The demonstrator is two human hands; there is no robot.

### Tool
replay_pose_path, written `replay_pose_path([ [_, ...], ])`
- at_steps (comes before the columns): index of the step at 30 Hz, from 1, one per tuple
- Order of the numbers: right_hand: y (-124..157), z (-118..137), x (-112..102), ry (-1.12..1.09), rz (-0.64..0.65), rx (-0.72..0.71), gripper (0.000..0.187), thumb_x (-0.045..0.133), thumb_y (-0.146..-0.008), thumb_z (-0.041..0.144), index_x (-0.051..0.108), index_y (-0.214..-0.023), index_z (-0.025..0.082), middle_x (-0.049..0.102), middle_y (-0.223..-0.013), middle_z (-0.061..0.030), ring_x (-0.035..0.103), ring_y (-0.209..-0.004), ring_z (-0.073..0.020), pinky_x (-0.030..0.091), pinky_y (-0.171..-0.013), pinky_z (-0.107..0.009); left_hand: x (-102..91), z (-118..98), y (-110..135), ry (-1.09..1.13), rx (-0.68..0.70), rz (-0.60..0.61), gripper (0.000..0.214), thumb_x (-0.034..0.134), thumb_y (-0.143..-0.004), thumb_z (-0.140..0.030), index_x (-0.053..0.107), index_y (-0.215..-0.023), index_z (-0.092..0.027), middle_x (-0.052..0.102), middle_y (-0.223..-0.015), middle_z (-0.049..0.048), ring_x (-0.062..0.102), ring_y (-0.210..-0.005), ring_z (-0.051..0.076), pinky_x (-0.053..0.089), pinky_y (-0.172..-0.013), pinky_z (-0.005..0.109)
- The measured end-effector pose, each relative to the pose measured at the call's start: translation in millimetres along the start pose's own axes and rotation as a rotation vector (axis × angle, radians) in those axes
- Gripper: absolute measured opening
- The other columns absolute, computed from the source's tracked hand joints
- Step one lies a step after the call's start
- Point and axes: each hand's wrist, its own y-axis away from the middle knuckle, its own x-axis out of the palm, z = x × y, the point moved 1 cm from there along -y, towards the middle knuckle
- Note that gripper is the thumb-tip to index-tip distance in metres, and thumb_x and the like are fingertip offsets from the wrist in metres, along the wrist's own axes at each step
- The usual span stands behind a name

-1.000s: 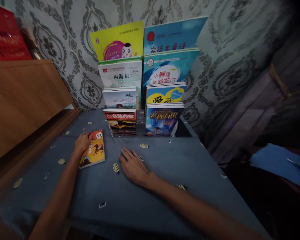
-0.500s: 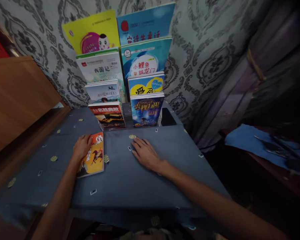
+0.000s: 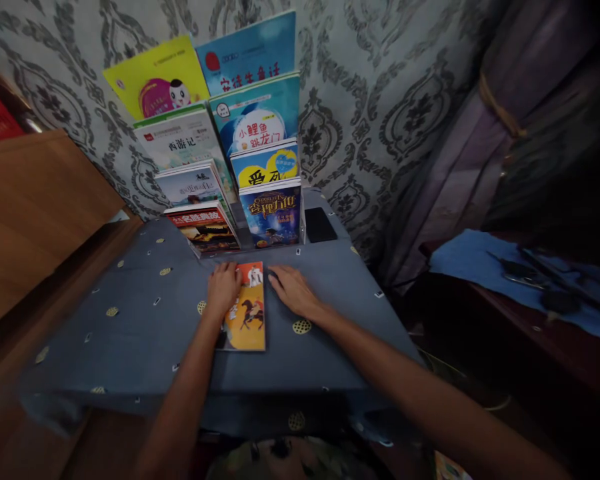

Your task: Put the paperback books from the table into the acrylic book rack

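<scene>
An orange-and-yellow paperback book (image 3: 250, 310) lies flat on the table, its cover showing a rider on a dark horse. My left hand (image 3: 224, 288) is on its left side, fingers curved over that edge and covering part of the cover. Just beyond the book's upper right edge rests my right hand (image 3: 293, 290), palm down on the cloth, thumb apart from the fingers and holding nothing. Behind both hands, several books stand in two stepped columns on a rack, including a red-topped book (image 3: 203, 230) and a dark blue book (image 3: 271, 217) in front.
A patterned blue-grey cloth (image 3: 145, 333) covers the table. A black phone (image 3: 321, 225) lies right of the rack. To the left stands a wooden panel (image 3: 40, 220). A blue cloth (image 3: 460, 260) with dark items on it lies at the right, below a tied curtain (image 3: 445, 180).
My left hand has slid the paperback rightward across the tablecloth. It now lies close to my right hand, whose fingers have drawn closer together. The whole view has shifted slightly.
</scene>
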Motion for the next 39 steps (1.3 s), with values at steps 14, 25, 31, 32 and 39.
replay_pose_path([
  [14, -12.2, -40.6, -12.4, -0.034, -0.208, 0.175, 0.036, 0.042, -0.095, 0.015, 0.063, -0.124, 0.015, 0.07, -0.122, -0.0141, 0.063, -0.114, -0.0246, 0.048, -0.101, -0.038, 18.9, -0.9, 41.6, 0.361, 0.097, -0.092, 0.053, 0.044, -0.097, -0.038, 0.046, -0.145, -0.017, 0.052, -0.149, 0.0152, 0.044, -0.143, 0.026, 0.036, -0.118, 0.047],
  [25, -12.2, -36.6, -14.6, -0.061, -0.212, 0.188, 0.039, 0.042, -0.091, 0.012, 0.064, -0.123, 0.01, 0.067, -0.12, -0.0168, 0.06, -0.113, -0.0264, 0.045, -0.103, -0.037, 29.8, -25.2, 84.3, 0.349, 0.022, -0.1, 0.051, 0.036, -0.099, -0.035, 0.048, -0.144, -0.014, 0.056, -0.147, 0.0176, 0.046, -0.142, 0.028, 0.028, -0.12, 0.056],
  [31, -14.1, -50.9, -20.0, -0.026, -0.256, 0.271, 0.038, 0.044, -0.09, 0.011, 0.066, -0.12, 0.011, 0.067, -0.119, -0.0165, 0.061, -0.11, -0.0276, 0.046, -0.1, -0.039, 28.2, -53.2, 87.1, 0.327, 0.067, -0.099, 0.051, 0.04, -0.099, -0.036, 0.047, -0.144, -0.013, 0.055, -0.147, 0.0181, 0.047, -0.14, 0.029, 0.029, -0.119, 0.055],
  [32, -14.1, -52.2, -20.3, -0.02, -0.256, 0.276, 0.037, 0.044, -0.09, 0.011, 0.067, -0.118, 0.012, 0.068, -0.118, -0.0157, 0.062, -0.109, -0.027, 0.047, -0.099, -0.039, 26.0, -54.1, 87.2, 0.32, 0.076, -0.098, 0.05, 0.041, -0.099, -0.036, 0.047, -0.143, -0.013, 0.056, -0.146, 0.018, 0.048, -0.139, 0.029, 0.031, -0.118, 0.054],
  [39, -10.9, -49.7, -22.5, 0.022, -0.226, 0.257, 0.036, 0.046, -0.088, 0.011, 0.069, -0.116, 0.013, 0.069, -0.116, -0.0137, 0.061, -0.11, -0.0261, 0.047, -0.097, -0.037, 1.3, -50.1, 56.8, 0.172, 0.17, -0.001, 0.037, 0.047, -0.098, -0.032, 0.057, -0.13, -0.017, 0.068, -0.123, 0.0133, 0.063, -0.114, 0.028, 0.049, -0.099, 0.045],
])
